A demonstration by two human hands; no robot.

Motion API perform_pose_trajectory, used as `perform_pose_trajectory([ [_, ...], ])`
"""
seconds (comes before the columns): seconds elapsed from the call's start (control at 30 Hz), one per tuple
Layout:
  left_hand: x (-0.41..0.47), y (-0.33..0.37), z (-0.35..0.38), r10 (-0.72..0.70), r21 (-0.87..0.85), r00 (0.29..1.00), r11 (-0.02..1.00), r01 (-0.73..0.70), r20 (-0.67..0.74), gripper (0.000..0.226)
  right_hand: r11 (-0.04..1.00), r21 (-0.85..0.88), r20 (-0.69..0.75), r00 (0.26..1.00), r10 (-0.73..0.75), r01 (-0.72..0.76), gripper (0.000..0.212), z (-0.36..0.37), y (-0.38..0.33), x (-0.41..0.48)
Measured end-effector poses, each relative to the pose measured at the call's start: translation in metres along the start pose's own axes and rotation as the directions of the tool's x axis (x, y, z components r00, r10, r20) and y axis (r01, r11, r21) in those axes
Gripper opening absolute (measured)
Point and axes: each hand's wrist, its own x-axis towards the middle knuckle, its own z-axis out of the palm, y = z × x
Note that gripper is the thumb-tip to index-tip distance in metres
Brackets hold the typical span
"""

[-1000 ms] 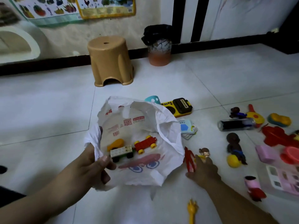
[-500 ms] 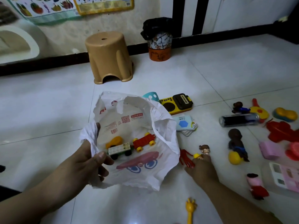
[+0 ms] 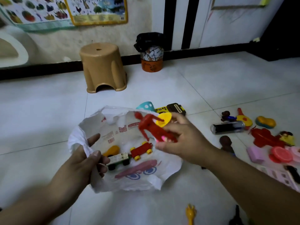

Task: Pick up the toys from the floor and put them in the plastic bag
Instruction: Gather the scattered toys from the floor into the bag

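Right hand clamps the red figure directly over the plastic bag mouth, figure tilted up-left; left hand pinches the rim open, so release straight down

— Where's the bag?
— White plastic, mouth open, crumpled on the floor.
— And inside?
— A red car, a white-and-green car, an orange piece.
— Others?
— A red figure above it; more toys at three o'clock.
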Motion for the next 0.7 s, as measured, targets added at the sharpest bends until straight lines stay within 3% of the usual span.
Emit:
perform_pose_trajectory([
  [0.07,0.002,-0.001,-0.005,0.003,-0.005,1.000,1.000,-0.003,0.013,0.034,0.993,-0.115,0.234,0.971,0.041,-0.014,0.042,0.035,0.000,0.013],
  [0.13,0.007,-0.004,-0.011,0.001,-0.015,1.000,1.000,-0.001,-0.011,0.031,0.965,-0.255,0.340,0.928,0.150,-0.062,0.033,0.073,0.013,0.026],
  [0.2,0.011,-0.008,-0.017,0.003,-0.024,0.999,1.000,-0.004,-0.035,0.028,0.901,-0.423,0.366,0.891,0.267,-0.096,0.028,0.113,0.031,0.037],
  [0.27,0.012,-0.011,-0.021,0.009,-0.026,0.999,1.000,-0.010,-0.032,0.026,0.814,-0.567,0.364,0.849,0.384,-0.125,0.042,0.149,0.052,0.043],
  [0.33,0.010,-0.010,-0.023,0.006,-0.033,1.000,0.999,-0.006,-0.008,0.025,0.768,-0.609,0.319,0.826,0.465,-0.198,0.061,0.172,0.070,0.048],
  [0.4,0.007,-0.008,-0.026,-0.001,-0.047,1.000,0.999,0.002,0.020,0.023,0.785,-0.553,0.280,0.826,0.490,-0.279,0.066,0.181,0.080,0.053],
  [0.47,0.005,-0.006,-0.030,0.004,-0.041,0.999,0.999,-0.003,0.035,0.021,0.826,-0.465,0.269,0.838,0.475,-0.319,0.062,0.180,0.083,0.057],
  [0.57,0.006,-0.007,-0.034,0.005,0.000,0.999,1.000,-0.005,0.047,0.021,0.886,-0.403,0.231,0.911,0.342,-0.230,0.045,0.158,0.068,0.057],
  [0.67,0.008,-0.012,-0.029,-0.038,0.033,0.995,0.999,0.036,0.089,0.017,0.955,-0.297,0.013,1.000,0.016,-0.011,0.024,0.112,0.047,0.044],
  [0.7,0.010,-0.014,-0.027,-0.048,0.065,0.994,0.997,0.042,0.099,0.016,0.943,-0.321,-0.118,0.984,-0.135,0.091,0.023,0.092,0.041,0.038],
])
